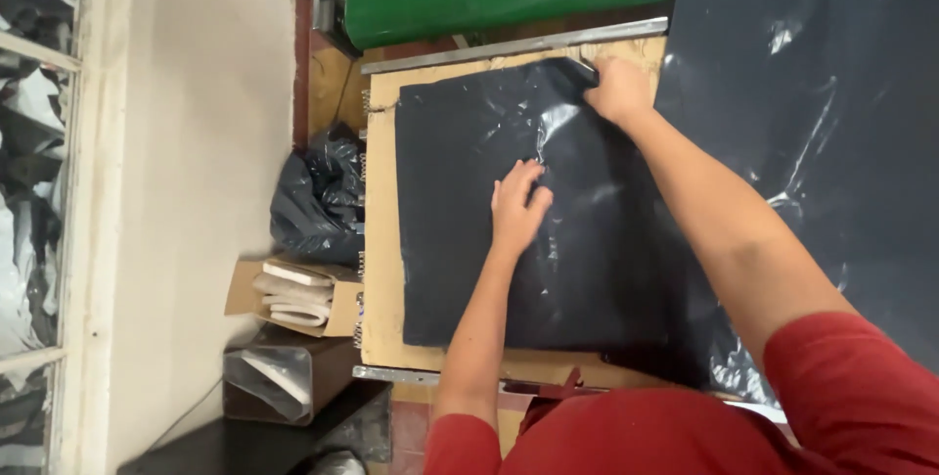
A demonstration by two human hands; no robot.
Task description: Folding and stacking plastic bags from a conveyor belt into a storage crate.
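Looking down from the head, the left hand (516, 206) lies flat and loose on the black plastic sheet (509, 240) spread over a cardboard board (380, 240), while the right hand (618, 90) pinches its far corner, fingertips hidden underneath.

The left hand (518, 206) lies flat at the frame's centre, palm down, fingers spread and pointing up-frame, its bare forearm running up from the bottom edge. The right hand (618, 90) reaches to upper centre, fingers curled in a pinching grip, red-sleeved arm stretching in from the lower right.
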